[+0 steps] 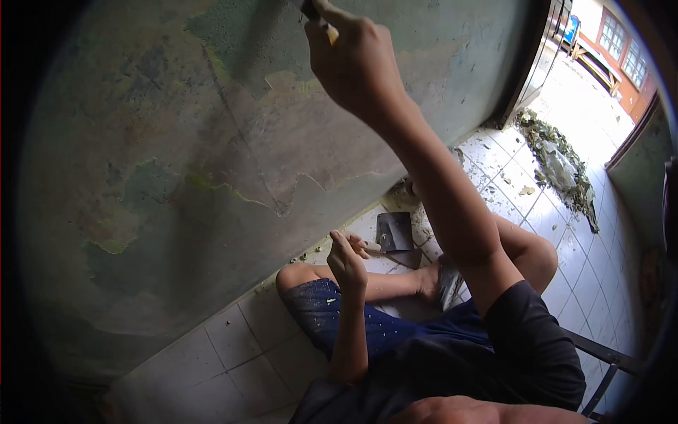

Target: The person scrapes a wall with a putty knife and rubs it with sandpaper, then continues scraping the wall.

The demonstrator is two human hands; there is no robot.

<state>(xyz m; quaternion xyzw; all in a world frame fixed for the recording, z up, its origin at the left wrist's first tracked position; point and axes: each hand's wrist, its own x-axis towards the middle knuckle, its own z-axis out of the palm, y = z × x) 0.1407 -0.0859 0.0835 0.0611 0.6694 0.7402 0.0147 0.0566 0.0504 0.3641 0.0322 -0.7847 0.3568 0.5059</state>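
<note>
At the top of the view my right hand [357, 60] is closed around the light wooden handle of a scraper [330, 32]. Its dark end reaches the top edge, where the rest is cut off. In front of it is a wall [233, 141] with green paint partly gone, showing ragged greyish-brown patches. Lower down, my left hand [348, 261] is raised above my bent leg, fingers loosely curled and apart, with nothing visible in it. Just beyond those fingers, a broad dark-bladed scraper [395, 232] with a pale handle rests near the foot of the wall.
Paint flakes lie scattered over the white tiled floor [586, 261]. A heap of peeled paint pieces [558, 166] with clear plastic in it lies near the open doorway. Dark metal bars [600, 353] stand at the lower right. Outside is a bench [597, 63].
</note>
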